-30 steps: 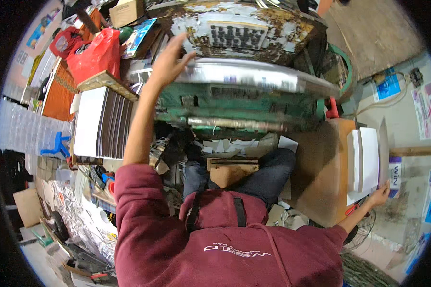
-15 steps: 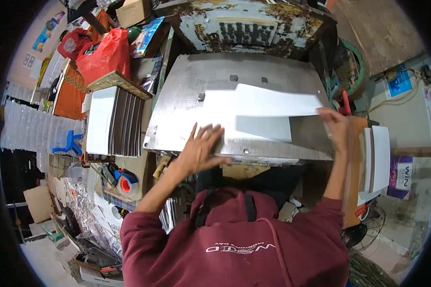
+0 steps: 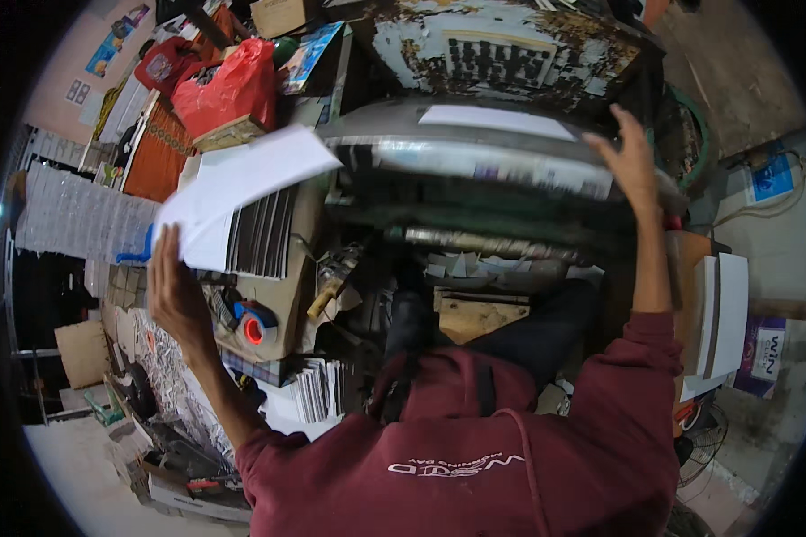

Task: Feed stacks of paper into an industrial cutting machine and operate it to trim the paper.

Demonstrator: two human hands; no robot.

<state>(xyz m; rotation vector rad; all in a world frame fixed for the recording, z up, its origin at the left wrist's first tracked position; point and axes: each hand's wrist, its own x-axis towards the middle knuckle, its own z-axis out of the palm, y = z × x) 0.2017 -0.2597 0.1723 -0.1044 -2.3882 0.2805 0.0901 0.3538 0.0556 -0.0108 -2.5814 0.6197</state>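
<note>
My left hand (image 3: 177, 291) pinches the near end of a white paper sheet (image 3: 251, 179), which stretches blurred above the upright stack of white sheets and dark boards (image 3: 260, 234) at my left. Farther right, the metal plate (image 3: 376, 115) of the press stands tilted up, its front edge raised. Another white sheet (image 3: 501, 120) rests on its top surface. My right hand (image 3: 630, 161) is raised by the plate's right end, fingers apart and nothing in them. Whether its fingertips touch the plate I cannot tell.
Above the plate hangs the machine's peeling, rusty head (image 3: 501, 54). A red plastic bag (image 3: 228, 94) lies beyond the stack. A blue-and-red tape dispenser (image 3: 255, 324) sits nearer me. White sheets (image 3: 725, 313) lean on the right; paper scraps (image 3: 475, 266) lie below the plate.
The metal plate has tilted upward from facing me. My left hand has moved from the plate to the left, with a sheet. My right hand has let go of its sheet and risen.
</note>
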